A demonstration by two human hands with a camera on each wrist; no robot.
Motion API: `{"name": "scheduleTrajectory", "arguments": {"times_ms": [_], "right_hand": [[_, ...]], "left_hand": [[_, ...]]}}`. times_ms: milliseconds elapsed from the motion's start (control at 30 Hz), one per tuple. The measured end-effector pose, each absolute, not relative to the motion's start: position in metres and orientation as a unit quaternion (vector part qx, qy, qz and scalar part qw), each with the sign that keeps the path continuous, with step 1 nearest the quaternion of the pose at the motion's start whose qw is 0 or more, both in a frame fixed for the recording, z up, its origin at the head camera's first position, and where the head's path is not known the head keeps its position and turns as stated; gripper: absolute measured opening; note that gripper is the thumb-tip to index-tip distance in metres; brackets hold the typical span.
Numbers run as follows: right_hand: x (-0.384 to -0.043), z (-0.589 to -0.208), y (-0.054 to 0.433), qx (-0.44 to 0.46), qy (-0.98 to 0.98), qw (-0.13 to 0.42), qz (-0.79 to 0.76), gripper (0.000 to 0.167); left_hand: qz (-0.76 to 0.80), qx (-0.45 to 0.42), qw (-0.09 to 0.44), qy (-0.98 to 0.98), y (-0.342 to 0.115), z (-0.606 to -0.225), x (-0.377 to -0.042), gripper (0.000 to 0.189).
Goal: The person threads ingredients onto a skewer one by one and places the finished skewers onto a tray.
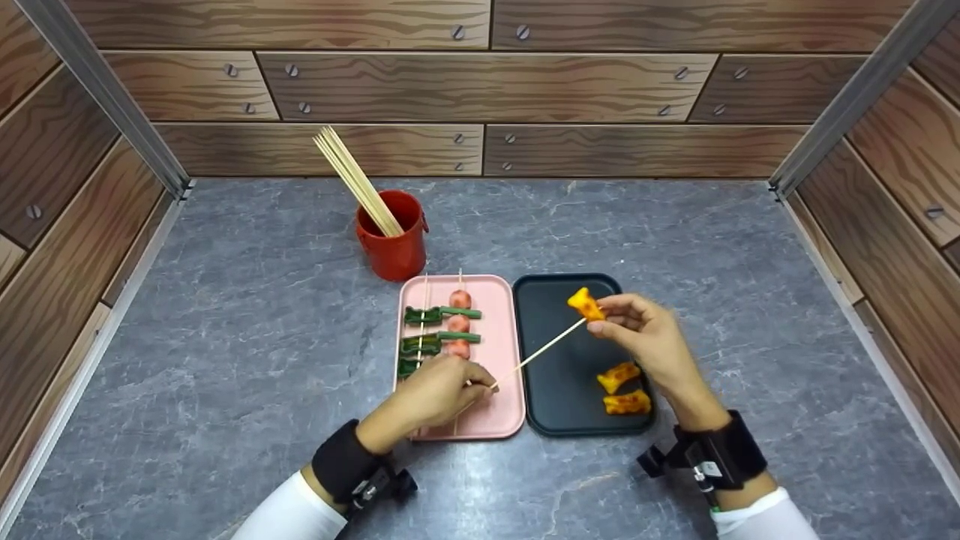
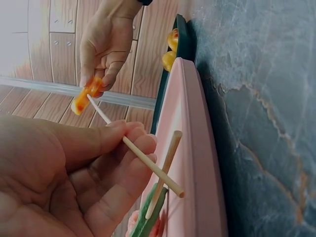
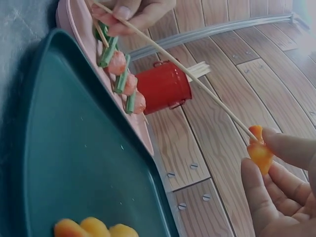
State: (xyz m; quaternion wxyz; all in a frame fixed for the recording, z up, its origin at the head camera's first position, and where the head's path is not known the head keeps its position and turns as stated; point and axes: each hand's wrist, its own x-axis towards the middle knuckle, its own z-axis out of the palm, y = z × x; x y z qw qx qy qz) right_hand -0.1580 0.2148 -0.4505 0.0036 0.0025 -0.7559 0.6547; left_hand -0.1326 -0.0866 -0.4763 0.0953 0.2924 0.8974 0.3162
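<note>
My left hand (image 1: 442, 390), over the front of the pink tray (image 1: 499, 300), pinches a thin wooden skewer (image 1: 551, 343) near its blunt end. The stick slants up to the right, and its far tip meets a yellow-orange food piece (image 1: 585, 303). That piece is pinched between the thumb and fingers of my right hand (image 1: 652, 337), above the dark tray (image 1: 555, 412). In the right wrist view the skewer's tip sits right at the side of the piece (image 3: 260, 155). Two more yellow-orange pieces (image 1: 627, 403) lie at the dark tray's right side.
On the pink tray lie skewers with pink balls (image 1: 460, 324) and green pieces (image 1: 421, 344), partly hidden by my left hand. A red bucket (image 1: 397, 255) holding a bundle of wooden skewers (image 1: 356, 176) stands behind it. Wood-patterned walls (image 1: 480, 86) enclose the grey marbled tabletop (image 1: 262, 300).
</note>
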Motion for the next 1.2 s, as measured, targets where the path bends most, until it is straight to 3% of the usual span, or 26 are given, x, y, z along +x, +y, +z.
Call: {"name": "scheduleTrajectory", "arguments": {"times_ms": [367,600,867,1200], "right_hand": [[-0.155,-0.454,0.21,0.006,-0.681,-0.046,0.731,0.029],[-0.155,-0.457,0.207,-0.011,-0.661,-0.039,0.749,0.02],[-0.159,-0.453,0.217,-0.029,-0.619,0.013,0.785,0.015],[-0.159,-0.457,0.207,-0.045,-0.622,-0.012,0.782,0.023]], "left_hand": [[0.314,0.288,0.09,0.9,-0.085,-0.474,-0.132,0.013],[0.33,0.269,0.081,0.901,-0.083,-0.473,-0.133,0.014],[0.354,0.246,0.068,0.899,-0.086,-0.469,-0.137,0.012],[0.354,0.246,0.054,0.901,-0.086,-0.471,-0.134,0.011]]}}
